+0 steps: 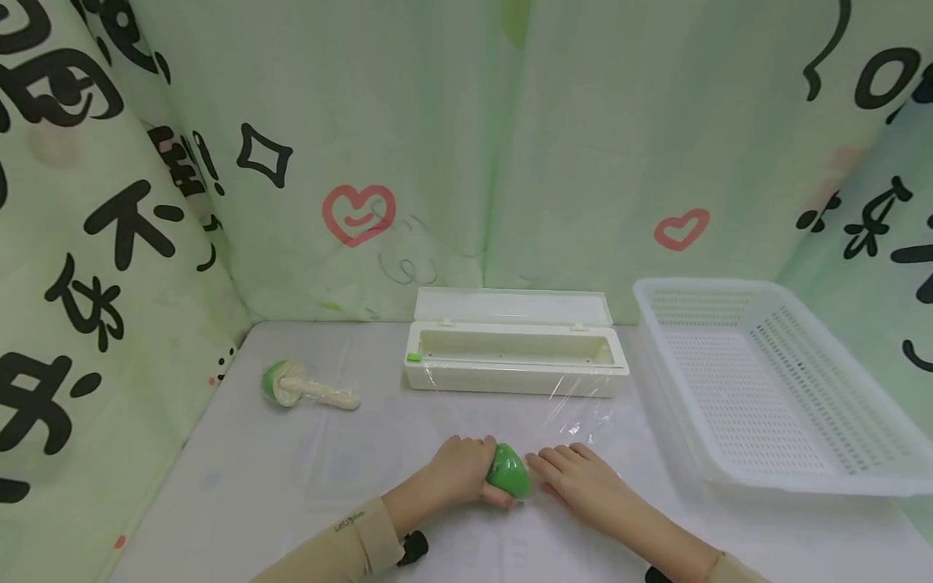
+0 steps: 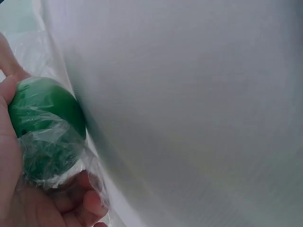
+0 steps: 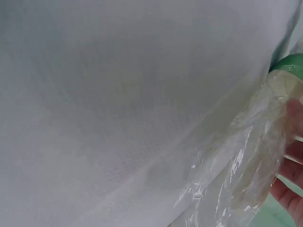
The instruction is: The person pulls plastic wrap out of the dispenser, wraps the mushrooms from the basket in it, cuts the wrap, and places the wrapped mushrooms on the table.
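Note:
My left hand (image 1: pixel 461 476) grips a toy mushroom by its green cap (image 1: pixel 508 471), low over the white table. Clear cling film (image 2: pixel 53 151) wraps the cap, crinkled against the left fingers and palm. My right hand (image 1: pixel 579 483) is just right of the cap, its fingers reaching toward it. In the right wrist view, loose film (image 3: pixel 236 175) drapes over the pale stem, with the right fingers (image 3: pixel 292 170) against the film. A second green-capped mushroom (image 1: pixel 295 384), apparently wrapped, lies on its side at the left.
Behind the hands stands a long white cling film box (image 1: pixel 477 379), lid raised, with a green slider (image 1: pixel 414 357) and film trailing from its front. A white perforated basket (image 1: pixel 736 389) occupies the table's right side. Printed curtains (image 1: pixel 452 162) enclose the table (image 1: pixel 240 486).

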Motion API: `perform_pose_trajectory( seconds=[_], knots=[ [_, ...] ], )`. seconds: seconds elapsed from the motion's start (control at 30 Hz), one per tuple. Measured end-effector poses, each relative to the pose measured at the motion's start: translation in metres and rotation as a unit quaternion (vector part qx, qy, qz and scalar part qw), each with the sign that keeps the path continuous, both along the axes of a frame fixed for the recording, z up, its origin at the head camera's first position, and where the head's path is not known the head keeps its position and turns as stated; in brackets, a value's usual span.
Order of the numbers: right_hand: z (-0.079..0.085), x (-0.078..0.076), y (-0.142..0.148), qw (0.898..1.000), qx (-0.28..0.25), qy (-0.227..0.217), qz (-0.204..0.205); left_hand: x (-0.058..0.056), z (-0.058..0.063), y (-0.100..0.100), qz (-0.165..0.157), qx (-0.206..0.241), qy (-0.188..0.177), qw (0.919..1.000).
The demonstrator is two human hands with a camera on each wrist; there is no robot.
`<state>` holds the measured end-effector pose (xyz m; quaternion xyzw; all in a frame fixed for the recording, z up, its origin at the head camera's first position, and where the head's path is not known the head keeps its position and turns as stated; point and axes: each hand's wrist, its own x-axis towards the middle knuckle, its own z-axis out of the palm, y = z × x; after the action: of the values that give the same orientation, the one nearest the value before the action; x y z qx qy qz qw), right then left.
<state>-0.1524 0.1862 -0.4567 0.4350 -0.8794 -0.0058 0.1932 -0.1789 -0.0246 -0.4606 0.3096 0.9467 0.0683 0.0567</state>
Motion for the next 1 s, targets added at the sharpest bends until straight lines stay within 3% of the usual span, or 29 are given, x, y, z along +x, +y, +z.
perform_pose_trajectory(
  seconds=[0.07,0.17,0.23,0.3,0.37,0.5,0.67,0.8,1.0],
  knots=[
    [-0.001,-0.004,-0.001,1.000,0.011,-0.001,-0.006,0.001,-0.001,0.000,0.001,0.008,0.020,0.9998],
    [-0.003,-0.009,-0.001,0.999,0.025,-0.017,-0.020,0.002,-0.004,-0.001,-0.029,0.011,0.112,0.9932],
    [-0.003,-0.012,0.000,0.999,0.029,-0.026,-0.031,0.001,-0.006,0.000,-0.061,0.001,0.198,0.9783],
    [-0.004,-0.016,0.001,0.997,0.034,-0.044,-0.044,0.001,-0.008,0.001,-0.088,-0.017,0.272,0.9582],
    [-0.004,-0.020,0.002,0.996,0.039,-0.060,-0.052,0.002,-0.010,0.002,-0.101,-0.038,0.309,0.9450],
    [-0.005,-0.025,0.003,0.994,0.036,-0.086,-0.056,0.002,-0.016,0.004,-0.085,-0.075,0.299,0.9475],
    [-0.009,-0.027,0.003,0.990,0.035,-0.110,-0.077,-0.003,-0.019,0.007,-0.058,-0.087,0.244,0.9641],
    [-0.013,-0.027,0.003,0.990,0.019,-0.097,-0.104,-0.010,-0.018,0.010,-0.038,-0.065,0.197,0.9776],
    [-0.012,-0.027,0.004,0.992,-0.025,-0.062,-0.108,-0.019,-0.014,0.010,-0.012,-0.024,0.116,0.9928]
  ],
)
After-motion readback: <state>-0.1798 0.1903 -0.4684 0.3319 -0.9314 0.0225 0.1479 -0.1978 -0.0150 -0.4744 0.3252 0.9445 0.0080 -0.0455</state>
